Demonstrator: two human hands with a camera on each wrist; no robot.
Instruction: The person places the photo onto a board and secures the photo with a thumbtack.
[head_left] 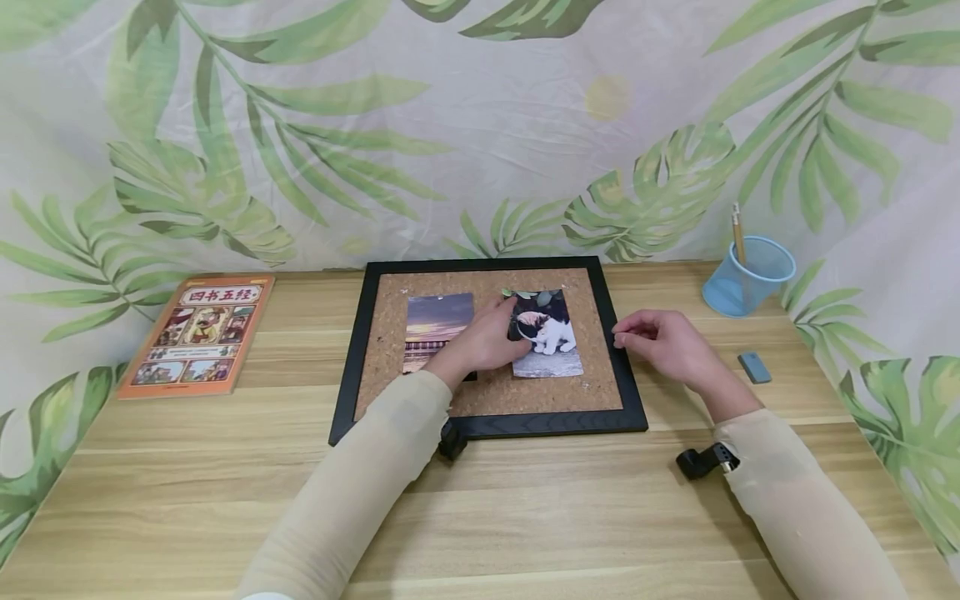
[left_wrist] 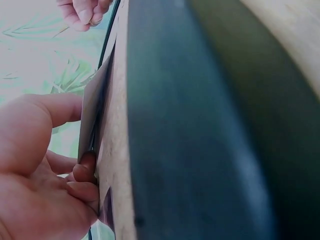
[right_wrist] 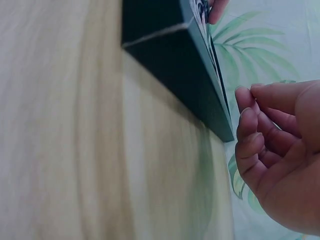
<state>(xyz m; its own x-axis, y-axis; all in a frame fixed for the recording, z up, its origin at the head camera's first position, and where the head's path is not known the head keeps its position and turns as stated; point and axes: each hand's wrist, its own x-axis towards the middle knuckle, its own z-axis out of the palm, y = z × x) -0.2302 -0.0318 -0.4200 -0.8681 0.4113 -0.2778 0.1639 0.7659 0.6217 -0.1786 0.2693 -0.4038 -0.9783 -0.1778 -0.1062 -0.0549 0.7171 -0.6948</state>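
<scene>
Cork board point(head_left: 525, 398): cat photo point(head_left: 551, 342) under left hand point(head_left: 487, 340) fingertips.

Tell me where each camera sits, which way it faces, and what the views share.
Head: above the table, looking forward and down at the cork board; both sleeves, left hand on the cat photo, right hand.
Left wrist: low beside the board's black frame, along its edge; left-hand fingers.
Right wrist: low, facing the frame corner; curled right-hand fingers.
All three share the frame.
</scene>
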